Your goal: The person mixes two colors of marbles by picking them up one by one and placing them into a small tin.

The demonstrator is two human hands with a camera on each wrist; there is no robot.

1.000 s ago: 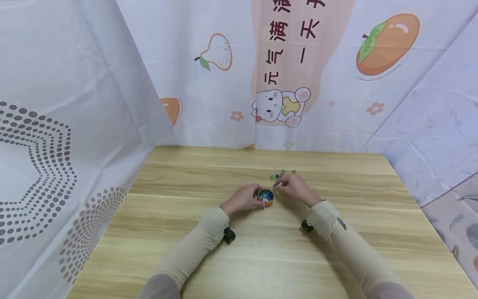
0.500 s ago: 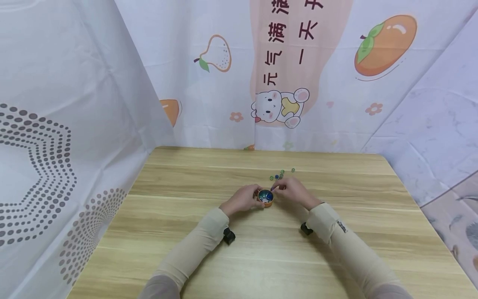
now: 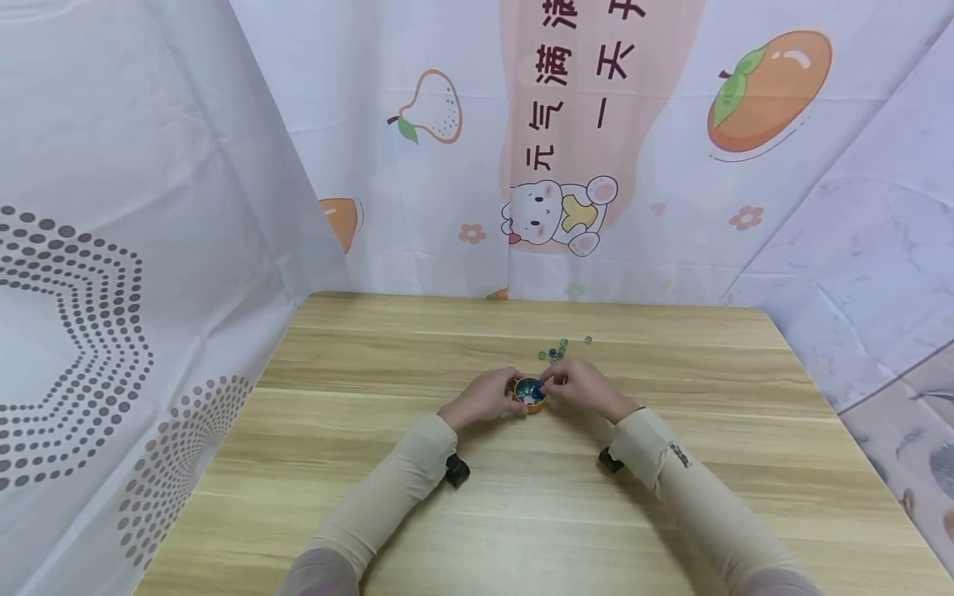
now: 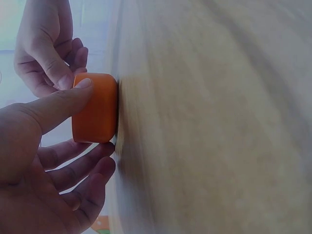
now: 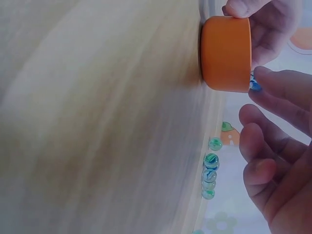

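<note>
A small round orange bowl [image 3: 535, 408] stands upright on the table, with several blue and clear glass marbles inside it in the head view. My left hand [image 3: 489, 394] grips the bowl from its left side, thumb against the near wall as the left wrist view shows. At the bowl's right rim, my right hand [image 3: 585, 387] pinches a blue marble [image 5: 255, 82] between thumb and forefinger. That marble is right at the opening in the right wrist view, partly hidden by the fingertips. The other fingers of the right hand are loosely curled.
Several green and blue marbles [image 5: 210, 161] lie on the wooden table [image 3: 402, 348] behind the right hand. One green marble [image 3: 589, 339] lies a little apart to the right. A printed curtain [image 3: 417, 190] hangs along the table's back edge.
My right hand has moved left and toward the bowl with the blue marble, from the table beside it to its rim. The left hand keeps its hold on the bowl.
</note>
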